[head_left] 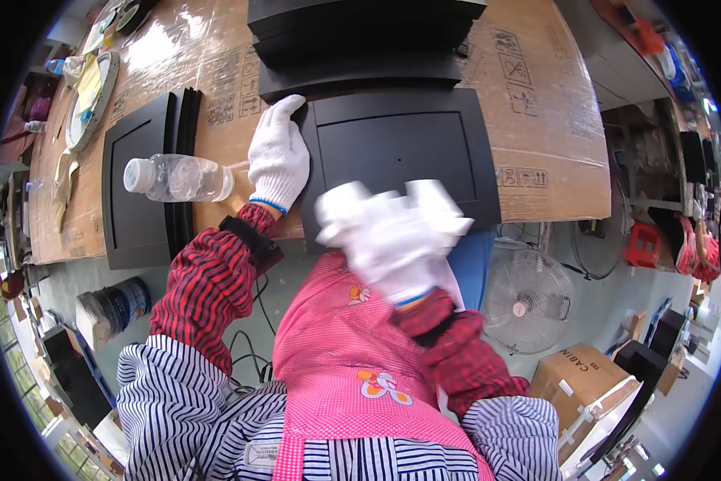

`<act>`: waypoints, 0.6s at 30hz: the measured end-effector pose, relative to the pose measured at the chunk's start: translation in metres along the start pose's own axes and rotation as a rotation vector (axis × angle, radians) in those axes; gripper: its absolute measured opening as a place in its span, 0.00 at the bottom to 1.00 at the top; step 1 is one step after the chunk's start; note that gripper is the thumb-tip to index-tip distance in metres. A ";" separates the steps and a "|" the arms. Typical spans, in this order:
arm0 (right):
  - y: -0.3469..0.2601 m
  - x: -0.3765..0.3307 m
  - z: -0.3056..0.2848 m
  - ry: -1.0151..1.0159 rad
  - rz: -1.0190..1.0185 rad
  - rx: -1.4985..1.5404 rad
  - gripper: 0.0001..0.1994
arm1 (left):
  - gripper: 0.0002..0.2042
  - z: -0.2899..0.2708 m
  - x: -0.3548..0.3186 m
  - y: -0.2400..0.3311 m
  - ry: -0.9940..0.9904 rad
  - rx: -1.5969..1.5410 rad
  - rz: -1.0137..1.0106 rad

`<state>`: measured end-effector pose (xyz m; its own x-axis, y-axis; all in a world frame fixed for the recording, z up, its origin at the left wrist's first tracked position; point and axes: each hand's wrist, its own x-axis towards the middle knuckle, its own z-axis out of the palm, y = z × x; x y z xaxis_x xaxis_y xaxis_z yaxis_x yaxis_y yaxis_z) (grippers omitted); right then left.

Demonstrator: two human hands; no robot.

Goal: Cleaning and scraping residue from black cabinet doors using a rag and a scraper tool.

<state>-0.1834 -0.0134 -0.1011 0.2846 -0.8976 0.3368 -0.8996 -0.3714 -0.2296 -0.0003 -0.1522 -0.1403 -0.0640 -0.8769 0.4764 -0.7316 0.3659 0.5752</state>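
Note:
A black framed panel (399, 152) with a small dot in its middle lies flat in front of me. My left hand (278, 156), in a white knit glove, rests against its left edge with the fingers stretched out. Over the panel's near edge is my right hand (396, 248), also gloved and smeared by motion. A white cloth (436, 210) shows on both sides of this hand, which appears closed on it; the exact finger positions are blurred. Left of my left hand, a clear plastic bottle (190, 178) with a white cap lies on its side.
More black panels (140, 176) lie at the left, partly under the bottle. A taller black stack (360, 40) stands beyond the framed panel. Cardboard (537, 144) covers the table. On the floor are a fan (529, 301), a carton (581, 385) and a bucket (116, 309).

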 end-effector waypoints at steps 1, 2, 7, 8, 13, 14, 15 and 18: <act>0.036 -0.011 -0.007 0.155 0.020 -0.048 0.07 | 0.17 0.000 0.001 0.004 0.006 -0.002 0.016; 0.072 -0.019 -0.005 0.103 0.273 -0.136 0.07 | 0.17 0.003 -0.001 0.001 0.006 -0.013 0.009; 0.198 -0.051 -0.043 0.027 0.748 -0.342 0.14 | 0.16 -0.028 -0.028 0.017 -0.155 -0.138 -0.031; 0.204 -0.055 -0.043 0.032 0.752 -0.351 0.15 | 0.16 -0.040 -0.034 0.019 -0.164 -0.192 -0.050; 0.202 -0.057 -0.035 0.179 0.818 -0.386 0.15 | 0.32 -0.103 -0.052 0.060 -0.590 -0.005 0.420; 0.204 -0.059 -0.032 0.216 0.819 -0.368 0.15 | 0.33 -0.093 -0.072 0.057 -0.541 0.059 0.547; 0.202 -0.058 -0.030 0.230 0.812 -0.364 0.15 | 0.32 -0.081 -0.080 0.056 -0.511 0.131 0.657; 0.210 -0.064 -0.027 0.228 0.786 -0.354 0.16 | 0.23 -0.058 -0.067 0.075 -0.484 0.108 0.755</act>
<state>-0.3997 -0.0272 -0.1464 -0.4964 -0.7791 0.3829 -0.8676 0.4606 -0.1875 -0.0120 -0.0480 -0.0903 -0.8137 -0.4592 0.3564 -0.4371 0.8875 0.1455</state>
